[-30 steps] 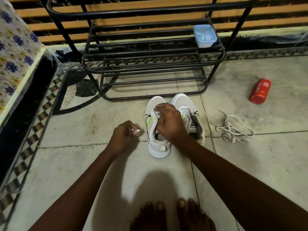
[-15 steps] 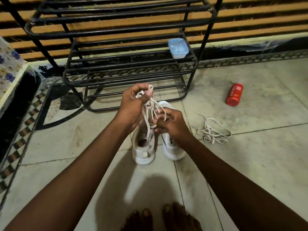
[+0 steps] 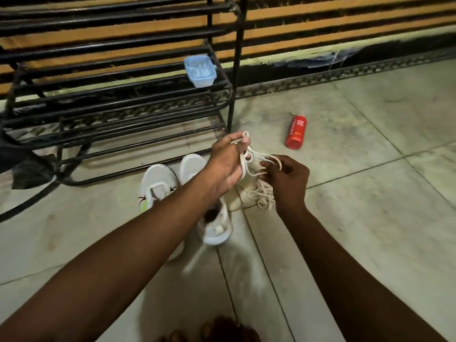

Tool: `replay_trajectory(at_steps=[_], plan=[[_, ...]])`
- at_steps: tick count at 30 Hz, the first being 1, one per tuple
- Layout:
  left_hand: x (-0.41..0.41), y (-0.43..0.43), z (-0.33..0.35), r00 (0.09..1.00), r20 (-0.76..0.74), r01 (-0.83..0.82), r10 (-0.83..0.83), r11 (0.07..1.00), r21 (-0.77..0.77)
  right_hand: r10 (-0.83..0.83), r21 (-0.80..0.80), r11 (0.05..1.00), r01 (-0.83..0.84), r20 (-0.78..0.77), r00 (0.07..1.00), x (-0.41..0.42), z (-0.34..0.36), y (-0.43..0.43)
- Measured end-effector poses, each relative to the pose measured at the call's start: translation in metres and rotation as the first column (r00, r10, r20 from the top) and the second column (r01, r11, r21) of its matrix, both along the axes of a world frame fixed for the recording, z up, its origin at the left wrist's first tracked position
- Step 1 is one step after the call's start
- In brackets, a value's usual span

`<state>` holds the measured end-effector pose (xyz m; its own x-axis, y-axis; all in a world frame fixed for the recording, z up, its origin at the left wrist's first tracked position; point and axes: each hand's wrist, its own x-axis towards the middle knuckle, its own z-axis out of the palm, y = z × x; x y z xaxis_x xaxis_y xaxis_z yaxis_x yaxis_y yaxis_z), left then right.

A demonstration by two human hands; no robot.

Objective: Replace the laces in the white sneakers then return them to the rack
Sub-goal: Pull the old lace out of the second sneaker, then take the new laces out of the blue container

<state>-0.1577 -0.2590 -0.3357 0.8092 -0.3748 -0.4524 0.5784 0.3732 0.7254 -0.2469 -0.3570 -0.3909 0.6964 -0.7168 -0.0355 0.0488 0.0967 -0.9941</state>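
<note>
Two white sneakers stand side by side on the tiled floor in front of the black metal rack point(image 3: 123, 99): the left sneaker point(image 3: 158, 183) with a green stripe, the right sneaker point(image 3: 214, 228) partly hidden by my left forearm. Above them both hands hold a white lace point(image 3: 256, 156) in loops. My left hand point(image 3: 227, 161) grips one end of it, fingers curled. The other loops are pinched by my right hand point(image 3: 286, 178). A second loose lace point(image 3: 261, 196) lies in a heap on the floor under my hands.
A small blue plastic tub point(image 3: 200, 71) sits on a rack shelf at its right end. A red bottle point(image 3: 296, 132) lies on the floor to the right of the rack. My bare toes point(image 3: 222, 329) show at the bottom edge. Striped wall behind.
The lace came out of the left sneaker and both hands lifted it. Since then my hands have moved right, over the loose lace heap, and the view has turned right.
</note>
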Motion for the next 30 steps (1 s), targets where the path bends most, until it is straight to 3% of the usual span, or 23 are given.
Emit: replay_trajectory(at_steps=[3, 6, 9, 12, 14, 17, 18, 20, 25, 30], plan=[[-0.005, -0.018, -0.016, 0.994, -0.005, 0.112, -0.112, 0.993, 0.032, -0.086, -0.107, 0.991, 0.077, -0.083, 0.993, -0.007, -0.010, -0.019], [-0.006, -0.021, -0.036, 0.959, -0.056, 0.283, -0.279, 0.956, 0.074, -0.118, -0.116, 0.988, 0.100, -0.166, 0.979, -0.013, -0.021, -0.031], [-0.004, -0.019, -0.054, 0.902, 0.023, 0.409, -0.431, 0.872, 0.270, -0.156, -0.125, 0.984, 0.126, -0.267, 0.951, -0.015, -0.028, -0.038], [-0.003, -0.014, -0.062, 0.771, 0.154, 0.432, -0.618, 0.686, 0.586, -0.158, -0.334, 0.942, 0.035, -0.348, 0.924, -0.018, -0.032, -0.039], [-0.002, -0.010, -0.065, 0.676, 0.178, 0.418, -0.715, 0.571, 0.707, -0.134, -0.531, 0.839, -0.115, -0.408, 0.903, -0.020, -0.036, -0.038], [-0.003, -0.002, -0.074, 0.482, 0.182, 0.211, -0.857, 0.315, 0.925, -0.036, -0.602, 0.731, -0.321, -0.504, 0.863, -0.025, -0.042, -0.042], [-0.005, 0.001, -0.077, 0.450, 0.166, 0.134, -0.877, 0.250, 0.959, -0.020, -0.611, 0.711, -0.348, -0.512, 0.859, -0.028, -0.043, -0.043], [-0.013, 0.004, -0.081, 0.489, 0.120, 0.076, -0.864, 0.179, 0.981, -0.026, -0.660, 0.664, -0.352, -0.490, 0.871, -0.035, -0.047, -0.043], [-0.028, 0.000, -0.091, 0.496, 0.035, 0.165, -0.868, 0.133, 0.977, 0.079, -0.686, 0.516, -0.513, -0.559, 0.826, -0.048, -0.057, -0.041], [-0.032, 0.003, -0.091, 0.526, 0.087, 0.215, -0.846, 0.231, 0.949, 0.147, -0.586, 0.565, -0.581, -0.621, 0.770, -0.046, -0.053, -0.042]])
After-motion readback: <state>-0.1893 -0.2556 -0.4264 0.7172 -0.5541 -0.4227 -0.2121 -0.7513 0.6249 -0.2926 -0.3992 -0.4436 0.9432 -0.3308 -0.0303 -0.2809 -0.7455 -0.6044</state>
